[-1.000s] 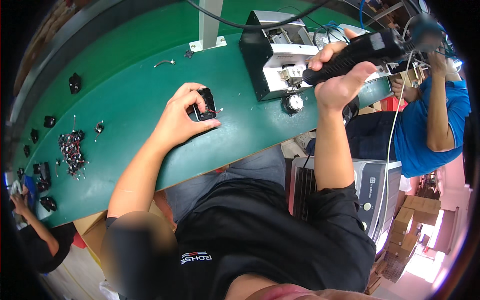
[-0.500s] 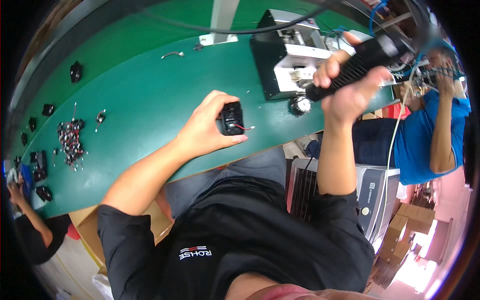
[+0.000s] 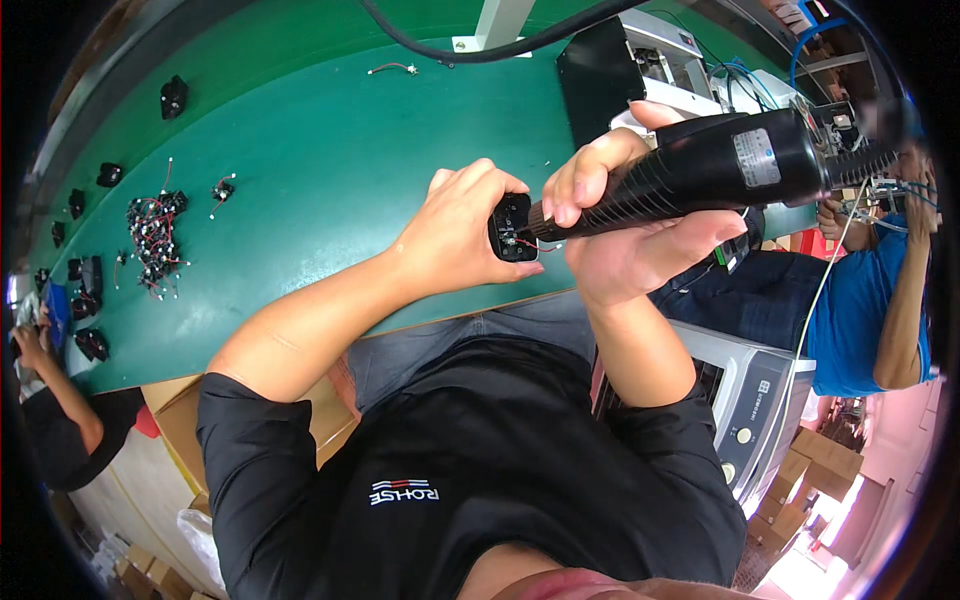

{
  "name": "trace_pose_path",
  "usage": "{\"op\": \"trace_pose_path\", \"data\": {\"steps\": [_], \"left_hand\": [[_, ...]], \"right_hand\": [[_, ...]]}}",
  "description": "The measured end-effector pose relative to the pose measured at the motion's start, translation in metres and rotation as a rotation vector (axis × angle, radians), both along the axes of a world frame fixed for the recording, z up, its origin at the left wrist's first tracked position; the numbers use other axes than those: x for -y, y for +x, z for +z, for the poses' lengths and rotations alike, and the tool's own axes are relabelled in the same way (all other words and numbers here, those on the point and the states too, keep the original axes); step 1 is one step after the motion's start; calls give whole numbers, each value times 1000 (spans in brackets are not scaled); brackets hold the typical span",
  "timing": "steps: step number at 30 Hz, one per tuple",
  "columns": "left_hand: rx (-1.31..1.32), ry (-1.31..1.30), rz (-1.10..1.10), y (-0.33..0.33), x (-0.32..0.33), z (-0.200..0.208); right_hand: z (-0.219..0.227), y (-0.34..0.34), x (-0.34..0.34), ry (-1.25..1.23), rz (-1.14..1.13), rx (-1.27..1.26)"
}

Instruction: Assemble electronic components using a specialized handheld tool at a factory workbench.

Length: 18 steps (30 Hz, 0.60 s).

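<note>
My left hand [image 3: 455, 220] grips a small black plastic housing [image 3: 511, 228] by its two ends on the green table. A short red and black wire sticks out of the housing toward the right. In my right hand [image 3: 620, 215] is a black electric screwdriver [image 3: 700, 172], held nearly level with its cord end to the right. Its tip points at the housing's inside; whether it touches a screw there I cannot tell. Left of my left arm lies a pile of small wired parts [image 3: 155, 240], with one wired part [image 3: 222, 192] apart from it.
Several black housings [image 3: 90, 285] lie along the table's left end. A black and silver machine [image 3: 640, 75] stands at the back right, below a hanging black cable [image 3: 500, 52]. One co-worker in a blue shirt [image 3: 860, 300] is at right; another person's arm [image 3: 60, 395] shows at left.
My right hand has brought the screwdriver down and left to the housing. The view has shifted, so the table things appear farther right. My left hand still holds the housing.
</note>
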<state>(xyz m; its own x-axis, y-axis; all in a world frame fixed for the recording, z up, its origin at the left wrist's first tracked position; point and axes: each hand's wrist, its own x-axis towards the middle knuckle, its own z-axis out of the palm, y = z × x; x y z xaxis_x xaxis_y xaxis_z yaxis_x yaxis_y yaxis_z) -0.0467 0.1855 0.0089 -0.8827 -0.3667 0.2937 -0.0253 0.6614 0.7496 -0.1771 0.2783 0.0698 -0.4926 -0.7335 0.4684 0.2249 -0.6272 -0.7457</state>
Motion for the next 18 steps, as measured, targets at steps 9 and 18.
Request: {"op": "trace_pose_path", "data": {"steps": [9, 18], "left_hand": [[-16, 5, -16, 0, 1, -1], [30, 25, -14, -1, 4, 0]], "right_hand": [[-5, 4, -1, 88, -33, -38], [-9, 14, 5, 97, -33, 94]]}}
